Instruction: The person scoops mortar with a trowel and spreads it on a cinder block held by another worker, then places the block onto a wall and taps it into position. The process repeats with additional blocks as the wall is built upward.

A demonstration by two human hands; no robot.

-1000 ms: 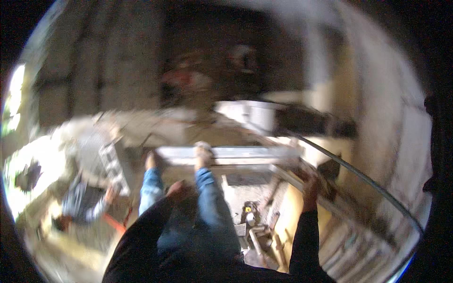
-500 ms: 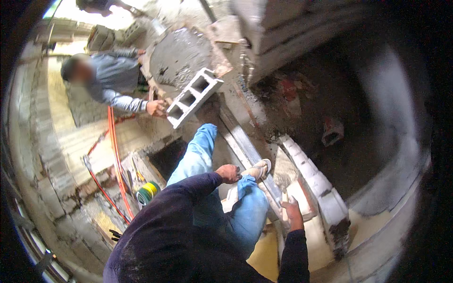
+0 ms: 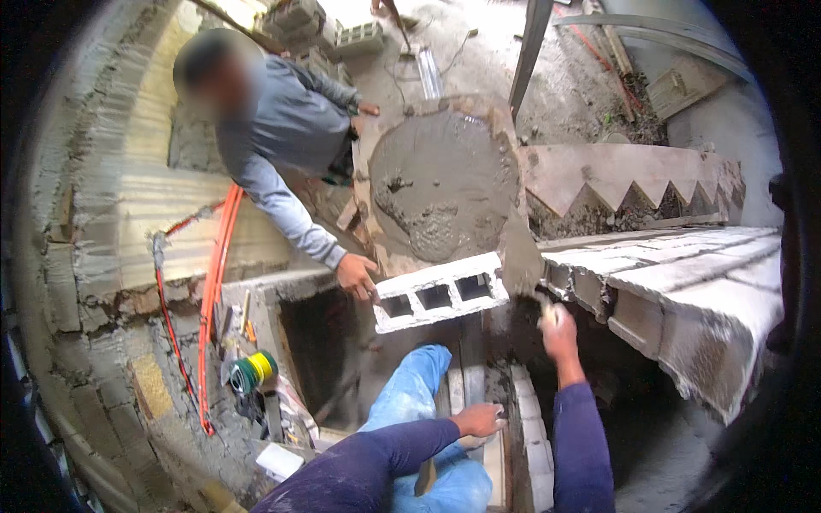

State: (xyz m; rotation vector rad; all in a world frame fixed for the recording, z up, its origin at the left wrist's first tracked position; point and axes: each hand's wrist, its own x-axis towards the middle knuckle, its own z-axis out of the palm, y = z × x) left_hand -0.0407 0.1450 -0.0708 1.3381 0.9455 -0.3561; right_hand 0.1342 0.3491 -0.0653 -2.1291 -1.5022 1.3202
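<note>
While gripping a pale-handled tool [image 3: 548,314] in the right hand [image 3: 561,337], short of the mortar [image 3: 449,184], ideally keeping it clear of the hollow block [image 3: 447,274] leftward and resting the curled left hand [image 3: 477,420], contents unclear.

The hollow block [image 3: 440,273] is matt concrete with a grainy, rough face, while the wet mortar [image 3: 445,179] has a smooth, faintly glossy skin that turns lumpy toward its lower side. Rough, dull masonry makes up the wall [image 3: 637,316]. The jeans [image 3: 406,389] are matt denim cloth, the dark sleeve [image 3: 586,445] is soft matt fabric, and the orange tubes [image 3: 219,265] look like smooth plastic.
</note>
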